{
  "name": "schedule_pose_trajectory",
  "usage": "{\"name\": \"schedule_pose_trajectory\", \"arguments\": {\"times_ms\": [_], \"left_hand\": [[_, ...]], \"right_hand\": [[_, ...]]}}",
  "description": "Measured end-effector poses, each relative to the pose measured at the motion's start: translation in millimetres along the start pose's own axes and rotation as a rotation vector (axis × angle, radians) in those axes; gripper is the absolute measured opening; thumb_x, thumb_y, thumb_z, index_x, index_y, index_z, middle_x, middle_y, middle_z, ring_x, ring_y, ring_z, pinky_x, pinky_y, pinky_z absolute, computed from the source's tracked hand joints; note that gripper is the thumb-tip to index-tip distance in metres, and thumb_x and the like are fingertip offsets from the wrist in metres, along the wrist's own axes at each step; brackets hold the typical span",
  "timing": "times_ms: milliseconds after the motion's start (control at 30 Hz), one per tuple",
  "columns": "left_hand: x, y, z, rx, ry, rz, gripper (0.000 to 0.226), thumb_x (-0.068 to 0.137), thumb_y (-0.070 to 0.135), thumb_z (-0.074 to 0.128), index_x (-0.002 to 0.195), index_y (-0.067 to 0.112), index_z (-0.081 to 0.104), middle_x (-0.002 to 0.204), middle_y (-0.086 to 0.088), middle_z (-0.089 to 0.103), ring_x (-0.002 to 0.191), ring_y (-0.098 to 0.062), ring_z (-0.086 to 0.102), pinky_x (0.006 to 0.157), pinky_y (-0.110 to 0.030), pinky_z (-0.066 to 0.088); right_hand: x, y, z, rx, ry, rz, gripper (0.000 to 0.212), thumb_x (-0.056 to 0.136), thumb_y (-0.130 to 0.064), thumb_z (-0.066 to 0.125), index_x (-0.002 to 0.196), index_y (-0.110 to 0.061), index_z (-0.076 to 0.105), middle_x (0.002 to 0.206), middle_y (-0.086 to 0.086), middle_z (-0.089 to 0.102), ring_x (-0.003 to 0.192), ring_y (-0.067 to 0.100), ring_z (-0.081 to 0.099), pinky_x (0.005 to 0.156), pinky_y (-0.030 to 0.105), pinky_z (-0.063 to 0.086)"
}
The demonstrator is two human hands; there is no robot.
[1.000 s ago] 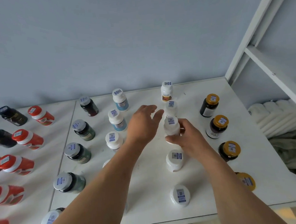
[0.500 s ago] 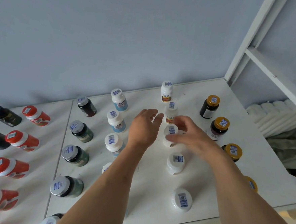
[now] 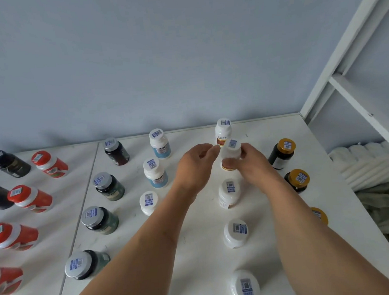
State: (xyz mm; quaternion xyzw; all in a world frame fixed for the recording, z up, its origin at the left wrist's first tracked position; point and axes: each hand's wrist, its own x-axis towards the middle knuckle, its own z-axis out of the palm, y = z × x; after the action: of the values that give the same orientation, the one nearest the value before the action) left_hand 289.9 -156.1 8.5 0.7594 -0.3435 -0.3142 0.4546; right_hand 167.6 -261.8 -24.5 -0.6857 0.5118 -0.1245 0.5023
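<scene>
Though lately one row nearer, right hand fingers clamped on white bottle; left hand fingers apart.

Head view looks down (close) over table.

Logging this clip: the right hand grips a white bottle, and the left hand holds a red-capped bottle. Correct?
No. The head view shows the left hand holding nothing, open beside the white bottle that the right hand grips.
</scene>
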Motion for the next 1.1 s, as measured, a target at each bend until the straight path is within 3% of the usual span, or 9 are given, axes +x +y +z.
{"name": "schedule_pose_trajectory", "arguments": {"times_ms": [67, 167, 300, 433, 567, 733, 867, 1000, 1100], "left_hand": [[0.2, 9.7, -1.5, -0.074, -0.053, 0.017, 0.019, 0.095, 0.046, 0.056, 0.09, 0.029, 0.064, 0.087, 0.008, 0.063, 0.079, -0.01, 0.057, 0.074, -0.027, 0.045], [1.0, 23.0, -2.0, -0.147, -0.169, 0.031, 0.023, 0.093, 0.046, 0.061, 0.097, 0.025, 0.069, 0.087, 0.01, 0.068, 0.079, -0.009, 0.06, 0.074, -0.023, 0.048], [2.0, 32.4, -0.4, -0.339, -0.26, -0.024, 0.022, 0.091, 0.029, 0.068, 0.1, 0.01, 0.072, 0.098, -0.011, 0.076, 0.09, -0.026, 0.072, 0.088, -0.039, 0.057], [-0.7, 33.0, -3.5, -0.465, -0.33, -0.076, 0.021, 0.095, 0.024, 0.064, 0.098, 0.005, 0.071, 0.101, -0.016, 0.075, 0.092, -0.026, 0.071, 0.089, -0.037, 0.057], [-4.4, 30.9, -0.4, -0.465, -0.336, -0.096, 0.034, 0.093, 0.028, 0.065, 0.11, -0.001, 0.068, 0.107, -0.019, 0.074, 0.1, -0.031, 0.071, 0.086, -0.032, 0.058], [-6.7, 32.1, -4.3, -0.564, -0.372, -0.069, 0.035, 0.096, 0.027, 0.062, 0.113, -0.004, 0.067, 0.106, -0.017, 0.073, 0.095, -0.028, 0.07, 0.088, -0.035, 0.057], [-8.6, 31.4, -2.3, -0.563, -0.345, -0.081, 0.035, 0.094, 0.027, 0.063, 0.113, -0.002, 0.068, 0.111, -0.017, 0.073, 0.102, -0.029, 0.069, 0.09, -0.033, 0.056], [-9.7, 32.3, -6.6, -0.624, -0.38, -0.076, 0.036, 0.095, 0.027, 0.06, 0.115, -0.003, 0.067, 0.111, -0.015, 0.073, 0.1, -0.024, 0.069, 0.091, -0.033, 0.054], [-10.1, 31.1, -6.6, -0.626, -0.382, -0.089, 0.035, 0.094, 0.026, 0.062, 0.113, -0.003, 0.068, 0.107, -0.015, 0.074, 0.099, -0.026, 0.07, 0.093, -0.033, 0.054]], "right_hand": [[-9.3, -6.6, -7.4, 0.026, 0.07, -0.048, 0.055, 0.08, -0.045, 0.077, 0.126, -0.024, 0.056, 0.118, -0.007, 0.065, 0.103, 0.013, 0.061, 0.087, 0.033, 0.046], [-34.3, -19.5, -14.3, 0.027, 0.078, -0.117, 0.051, 0.08, -0.057, 0.073, 0.12, -0.03, 0.055, 0.106, -0.013, 0.064, 0.097, 0.006, 0.062, 0.082, 0.029, 0.048], [-62.9, -23.6, -16.9, 0.057, 0.042, -0.173, 0.036, 0.088, -0.051, 0.067, 0.117, -0.031, 0.058, 0.101, -0.019, 0.064, 0.095, -0.002, 0.059, 0.076, 0.023, 0.044], [-80.8, -17.0, -22.1, 0.113, -0.032, -0.152, 0.031, 0.094, -0.045, 0.06, 0.124, -0.035, 0.059, 0.106, -0.019, 0.067, 0.102, -0.001, 0.061, 0.079, 0.022, 0.043], [-87.9, -13.4, -13.2, 0.042, 0.1, -0.179, 0.05, 0.085, -0.046, 0.073, 0.124, -0.031, 0.046, 0.109, -0.015, 0.059, 0.097, 0.006, 0.061, 0.078, 0.026, 0.049], [-95.9, -14.4, -20.9, 0.156, 0.041, -0.141, 0.037, 0.094, -0.052, 0.056, 0.126, -0.032, 0.054, 0.11, -0.015, 0.063, 0.102, 0.004, 0.06, 0.078, 0.024, 0.043], [-95.9, -13.3, -14.0, 0.062, 0.125, -0.192, 0.047, 0.084, -0.051, 0.071, 0.118, -0.033, 0.043, 0.106, -0.019, 0.057, 0.092, -0.002, 0.059, 0.073, 0.022, 0.046], [-97.9, -15.6, -18.0, 0.249, 0.04, -0.119, 0.03, 0.093, -0.051, 0.058, 0.117, -0.034, 0.052, 0.114, -0.012, 0.064, 0.099, 0.002, 0.06, 0.082, 0.026, 0.046], [-97.5, -15.1, -16.6, 0.189, 0.056, -0.159, 0.038, 0.088, -0.047, 0.069, 0.117, -0.029, 0.052, 0.105, -0.015, 0.063, 0.094, 0.003, 0.062, 0.075, 0.021, 0.045]]}}
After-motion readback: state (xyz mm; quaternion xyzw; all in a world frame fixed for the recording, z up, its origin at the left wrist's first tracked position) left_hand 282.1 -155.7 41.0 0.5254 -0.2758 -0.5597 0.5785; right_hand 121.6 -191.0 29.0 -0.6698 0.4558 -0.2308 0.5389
